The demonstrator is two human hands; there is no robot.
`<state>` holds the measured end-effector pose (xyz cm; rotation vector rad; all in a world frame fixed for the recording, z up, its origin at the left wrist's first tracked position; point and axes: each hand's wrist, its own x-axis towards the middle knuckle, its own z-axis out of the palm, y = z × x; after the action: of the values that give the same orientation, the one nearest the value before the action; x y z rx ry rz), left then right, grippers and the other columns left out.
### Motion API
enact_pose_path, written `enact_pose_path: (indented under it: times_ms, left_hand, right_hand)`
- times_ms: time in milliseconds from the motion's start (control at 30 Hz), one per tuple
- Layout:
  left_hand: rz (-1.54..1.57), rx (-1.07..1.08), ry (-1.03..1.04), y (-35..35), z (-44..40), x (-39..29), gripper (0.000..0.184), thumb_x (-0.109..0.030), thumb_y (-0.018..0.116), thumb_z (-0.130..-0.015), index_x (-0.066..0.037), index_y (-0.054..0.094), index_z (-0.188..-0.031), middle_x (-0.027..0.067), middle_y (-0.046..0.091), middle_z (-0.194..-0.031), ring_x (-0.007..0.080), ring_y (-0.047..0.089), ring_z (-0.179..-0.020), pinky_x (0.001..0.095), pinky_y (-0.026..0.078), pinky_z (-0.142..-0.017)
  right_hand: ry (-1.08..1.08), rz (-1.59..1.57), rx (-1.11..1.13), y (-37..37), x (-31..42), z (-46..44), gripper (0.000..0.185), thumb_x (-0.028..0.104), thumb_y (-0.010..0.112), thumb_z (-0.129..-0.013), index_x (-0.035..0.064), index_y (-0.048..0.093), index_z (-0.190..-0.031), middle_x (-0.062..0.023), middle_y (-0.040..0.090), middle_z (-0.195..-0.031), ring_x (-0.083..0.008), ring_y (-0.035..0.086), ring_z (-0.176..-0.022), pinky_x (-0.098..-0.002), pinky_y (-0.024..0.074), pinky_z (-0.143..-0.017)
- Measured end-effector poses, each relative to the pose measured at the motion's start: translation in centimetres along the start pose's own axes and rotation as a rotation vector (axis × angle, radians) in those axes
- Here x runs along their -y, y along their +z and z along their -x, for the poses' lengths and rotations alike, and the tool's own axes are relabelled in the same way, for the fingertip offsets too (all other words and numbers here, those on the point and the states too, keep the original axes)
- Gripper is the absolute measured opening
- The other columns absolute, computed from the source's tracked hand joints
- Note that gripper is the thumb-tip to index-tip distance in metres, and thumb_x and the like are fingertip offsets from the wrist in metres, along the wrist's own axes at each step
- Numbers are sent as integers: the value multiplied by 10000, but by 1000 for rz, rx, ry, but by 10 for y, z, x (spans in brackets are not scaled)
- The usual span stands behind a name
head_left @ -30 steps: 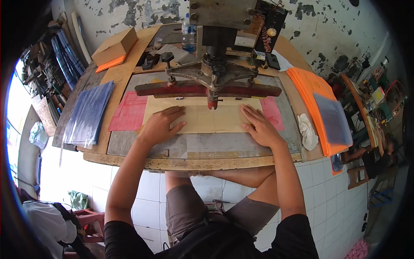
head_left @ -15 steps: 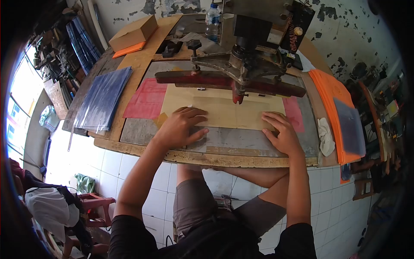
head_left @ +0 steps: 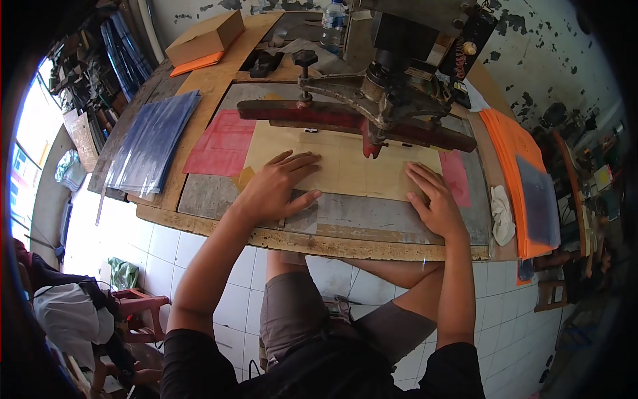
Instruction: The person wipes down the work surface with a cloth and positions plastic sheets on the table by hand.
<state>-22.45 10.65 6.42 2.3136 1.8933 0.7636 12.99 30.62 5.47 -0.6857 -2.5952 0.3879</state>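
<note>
My left hand [head_left: 279, 186] rests with fingers spread on the left part of a pale yellow sheet [head_left: 345, 176]. At the sheet's right end, my right hand [head_left: 433, 199] lies with its fingers stretched out and thumb apart. Neither hand grips anything. Under the sheet's ends, pink-red pieces [head_left: 219, 143] show on the grey metal bed [head_left: 359, 213]. Just beyond my fingers, a machine head with a long red-edged bar [head_left: 312, 116] spans the sheet; whether it touches the sheet I cannot tell.
Bluish clear plastic sheets [head_left: 149, 143] lie at the left, with a cardboard box [head_left: 205, 41] behind them. On the right are stacked orange sheets [head_left: 510, 159], a dark clear piece [head_left: 537, 199] and a crumpled white cloth [head_left: 502, 216]. A water bottle [head_left: 332, 26] stands at the back.
The camera view has shifted and tilted slightly. Both hands stay on the yellow sheet in nearly the same places, the left fingers a little differently posed.
</note>
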Motion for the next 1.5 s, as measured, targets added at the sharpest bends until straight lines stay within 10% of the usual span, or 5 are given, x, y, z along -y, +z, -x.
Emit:
enact_pose_path:
  times_ms: [1500]
  left_hand:
    - [35,-35,-12,-4,-5,-2,494,-287,740,-945,-1,721,-1347,201,644,-1536,444,585,-1428,529,454,-1215]
  right_hand:
    - [36,-14,-19,2,-2,2,551,278,767,-1013,31,657,-1494,-135,619,-1580,-342,537,-1501,-486,420,-1257]
